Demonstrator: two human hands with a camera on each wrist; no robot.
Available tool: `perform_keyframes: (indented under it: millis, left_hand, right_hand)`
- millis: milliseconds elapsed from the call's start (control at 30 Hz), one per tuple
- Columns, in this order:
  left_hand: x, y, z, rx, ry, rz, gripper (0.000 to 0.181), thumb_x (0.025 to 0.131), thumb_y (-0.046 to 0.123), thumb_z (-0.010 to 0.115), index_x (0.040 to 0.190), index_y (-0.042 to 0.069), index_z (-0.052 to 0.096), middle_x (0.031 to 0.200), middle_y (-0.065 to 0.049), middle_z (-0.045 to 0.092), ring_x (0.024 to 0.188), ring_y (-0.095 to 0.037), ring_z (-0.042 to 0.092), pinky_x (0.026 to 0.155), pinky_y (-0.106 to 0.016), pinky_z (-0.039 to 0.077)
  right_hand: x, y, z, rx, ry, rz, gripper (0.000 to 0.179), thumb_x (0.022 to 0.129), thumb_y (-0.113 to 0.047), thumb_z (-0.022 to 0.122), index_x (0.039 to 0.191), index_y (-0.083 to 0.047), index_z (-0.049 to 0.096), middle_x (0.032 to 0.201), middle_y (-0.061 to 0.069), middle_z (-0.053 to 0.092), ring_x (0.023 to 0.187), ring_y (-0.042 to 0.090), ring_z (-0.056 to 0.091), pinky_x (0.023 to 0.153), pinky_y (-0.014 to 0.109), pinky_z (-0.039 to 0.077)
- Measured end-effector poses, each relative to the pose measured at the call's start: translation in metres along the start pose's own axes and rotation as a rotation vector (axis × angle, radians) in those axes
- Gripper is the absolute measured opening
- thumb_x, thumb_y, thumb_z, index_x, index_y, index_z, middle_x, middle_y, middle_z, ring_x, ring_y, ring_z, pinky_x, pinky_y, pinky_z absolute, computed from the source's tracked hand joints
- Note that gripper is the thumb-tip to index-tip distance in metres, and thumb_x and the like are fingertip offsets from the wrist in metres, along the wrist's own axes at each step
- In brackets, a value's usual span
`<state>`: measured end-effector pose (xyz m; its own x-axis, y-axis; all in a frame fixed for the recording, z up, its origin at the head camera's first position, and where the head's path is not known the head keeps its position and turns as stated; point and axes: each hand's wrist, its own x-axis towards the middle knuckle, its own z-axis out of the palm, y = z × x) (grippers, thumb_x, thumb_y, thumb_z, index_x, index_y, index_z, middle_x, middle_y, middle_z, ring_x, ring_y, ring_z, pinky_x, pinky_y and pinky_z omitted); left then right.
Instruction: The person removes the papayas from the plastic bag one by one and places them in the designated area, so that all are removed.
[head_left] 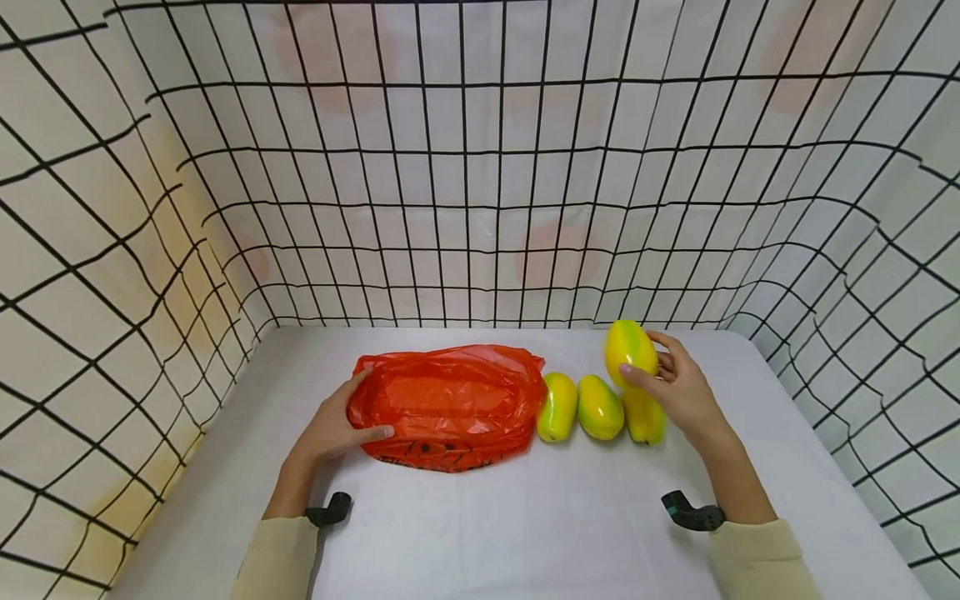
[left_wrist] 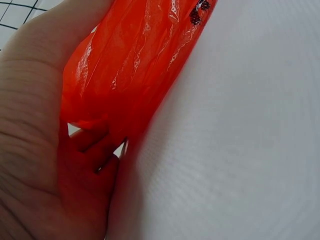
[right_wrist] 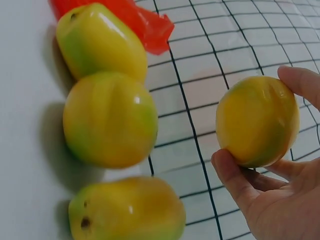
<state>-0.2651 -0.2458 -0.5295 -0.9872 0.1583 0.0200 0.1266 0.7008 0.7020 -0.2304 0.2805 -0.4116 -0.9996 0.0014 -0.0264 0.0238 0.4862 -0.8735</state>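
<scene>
My right hand [head_left: 678,392] grips a yellow-green papaya [head_left: 628,348] between thumb and fingers, raised above the table. Three similar papayas lie side by side below and left of it: a left one [head_left: 557,408], a middle one [head_left: 600,407], and a right one [head_left: 645,418] partly hidden by the raised one. Touching or nearly touching the left papaya is a red plastic bag [head_left: 450,400], its mouth spread wide. At the bag's left end rests my left hand [head_left: 330,421], thumb and fingers spread apart. Through the red film, the fingers [left_wrist: 92,145] show in the left wrist view.
A white-covered table [head_left: 487,533] lies under everything. Black wire grid [head_left: 465,154] rises at the back and on both sides, with pale sheeting behind it. Each wrist wears a small black camera, one left [head_left: 330,509] and one right [head_left: 693,512].
</scene>
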Motion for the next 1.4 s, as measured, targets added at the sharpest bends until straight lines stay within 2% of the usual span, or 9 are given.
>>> perform_keyframes:
  millis: [133,333,567,933,1000,1067,1133,1200,1400]
  left_hand:
    - [0.000,0.000,0.000,-0.003,0.002,-0.003,0.119,0.070,0.059,0.087,0.165,0.022,0.025,0.162,-0.019,0.038,0.140,-0.044,0.046,0.102,-0.062,0.053]
    - [-0.001,0.001,-0.002,-0.005,0.003,-0.012,0.119,0.071,0.058,0.087,0.165,0.023,0.023,0.163,-0.019,0.037,0.141,-0.044,0.044,0.103,-0.061,0.053]
    - [0.001,0.003,-0.003,-0.004,-0.003,-0.006,0.119,0.071,0.060,0.086,0.165,0.024,0.023,0.164,-0.018,0.035,0.142,-0.044,0.043,0.104,-0.062,0.052]
    - [0.000,0.001,-0.003,-0.001,0.001,-0.002,0.119,0.071,0.059,0.086,0.165,0.023,0.023,0.164,-0.019,0.036,0.142,-0.044,0.044,0.104,-0.063,0.052]
    - [0.000,0.002,-0.003,-0.006,0.001,0.000,0.119,0.071,0.058,0.087,0.165,0.023,0.023,0.163,-0.019,0.036,0.142,-0.044,0.044,0.103,-0.062,0.052]
    - [0.000,0.003,-0.002,-0.009,0.002,0.002,0.119,0.071,0.058,0.087,0.165,0.022,0.023,0.163,-0.019,0.036,0.141,-0.044,0.044,0.103,-0.062,0.053]
    - [0.000,0.003,-0.002,-0.013,0.001,0.004,0.119,0.070,0.058,0.087,0.165,0.023,0.024,0.163,-0.019,0.037,0.142,-0.044,0.044,0.103,-0.062,0.053]
    - [0.000,0.004,-0.002,-0.015,-0.002,0.002,0.119,0.070,0.058,0.087,0.165,0.023,0.024,0.163,-0.018,0.037,0.142,-0.044,0.044,0.103,-0.062,0.053]
    - [0.000,0.005,-0.003,-0.012,-0.011,-0.015,0.120,0.070,0.058,0.087,0.165,0.022,0.023,0.163,-0.019,0.036,0.142,-0.044,0.043,0.103,-0.063,0.053]
  right_hand:
    - [-0.002,0.006,-0.009,-0.026,0.017,0.013,0.093,0.097,-0.053,0.066,0.165,-0.018,0.014,0.157,0.022,0.043,0.137,0.033,0.050,0.112,0.037,0.051]
    - [-0.003,0.015,-0.021,-0.046,0.037,0.020,0.093,0.098,-0.053,0.066,0.166,-0.017,0.013,0.157,0.022,0.042,0.129,0.020,0.051,0.104,0.021,0.053]
    - [-0.010,0.031,-0.039,-0.066,0.075,0.039,0.092,0.100,-0.049,0.065,0.166,-0.013,0.013,0.155,0.027,0.042,0.107,-0.004,0.051,0.082,0.003,0.045]
    - [-0.016,0.049,-0.051,-0.140,0.067,0.090,0.096,0.099,-0.053,0.064,0.165,-0.010,0.009,0.157,0.031,0.037,0.128,0.029,0.049,0.078,0.006,0.046]
    - [-0.016,0.051,-0.052,-0.149,0.063,0.095,0.097,0.099,-0.052,0.064,0.165,-0.009,0.008,0.157,0.032,0.037,0.129,0.033,0.049,0.083,0.012,0.050]
    - [-0.017,0.054,-0.055,-0.143,0.051,0.105,0.099,0.100,-0.052,0.063,0.165,-0.008,0.004,0.158,0.034,0.034,0.133,0.040,0.046,0.098,0.029,0.054]
    - [-0.016,0.057,-0.057,-0.135,0.038,0.118,0.100,0.100,-0.051,0.063,0.165,-0.008,0.001,0.159,0.036,0.030,0.138,0.047,0.041,0.109,0.052,0.050]
    - [-0.016,0.061,-0.059,-0.125,0.018,0.135,0.102,0.100,-0.051,0.064,0.165,-0.008,-0.002,0.161,0.038,0.024,0.143,0.053,0.034,0.112,0.070,0.039]
    - [-0.014,0.072,-0.065,-0.151,-0.035,0.173,0.104,0.099,-0.051,0.065,0.165,-0.007,-0.002,0.163,0.040,0.016,0.144,0.059,0.025,0.110,0.077,0.034]
